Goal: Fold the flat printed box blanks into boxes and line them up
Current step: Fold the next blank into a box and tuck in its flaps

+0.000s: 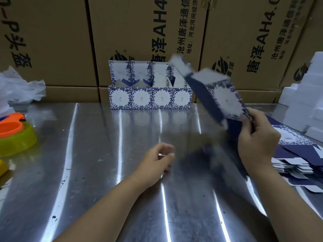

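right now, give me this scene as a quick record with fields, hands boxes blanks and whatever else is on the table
right hand: grips the blank by its lower end
left hand: fingers loosely curled, holds nothing
blank: raised over the table, tilted, blurred
boxes: four folded, side by side at the table's far edge, lids up
stack: flat blanks, on the table at the right
tape rolls: orange and yellow, on the table at the left
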